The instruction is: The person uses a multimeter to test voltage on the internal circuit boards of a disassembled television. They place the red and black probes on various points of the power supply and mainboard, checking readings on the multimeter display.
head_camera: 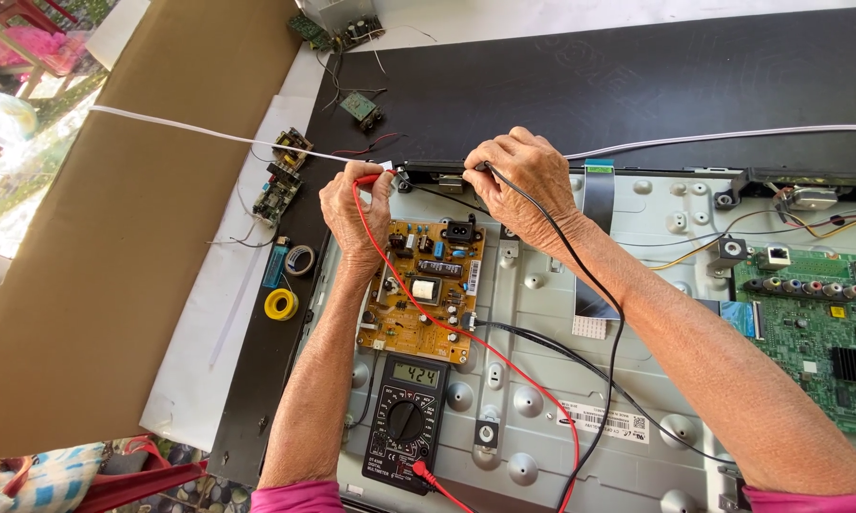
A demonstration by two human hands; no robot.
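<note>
Both hands are working at the top edge of an opened metal chassis (542,399), right where it meets a black panel (637,85) lying beyond the fingers. Open room: the panel above the hands is mostly bare; left of the left hand a white tabletop (224,313) strip is running down beside a big cardboard sheet (133,237).

Left hand (357,214) is pinching a red probe (369,179), fingers clamped on it, tip pointing right at a dark bar (433,171) between the hands. Right hand (523,180) is gripping a black probe (480,167), fingers closed round it, tip pointing left at the same bar. Hands are near each other, not touching. Both forearms are reaching up from the bottom of the view, wrists bent slightly inward, pink sleeves at the bottom.

Red lead (504,361) is curving down from the left hand; black lead (604,323) is dropping from the right hand. Both are running to one multimeter (407,418) lying below the hands, between the forearms.

Counts: two probes, two leads, one meter. One yellow board (428,294) just under the left hand, one green board (817,332) far right of the right hand. Three small loose boards left and above the left hand. One yellow tape roll (281,304) and one dark roll (301,259) left of the left forearm. One white cable (200,128) is crossing the cardboard toward the hands.
</note>
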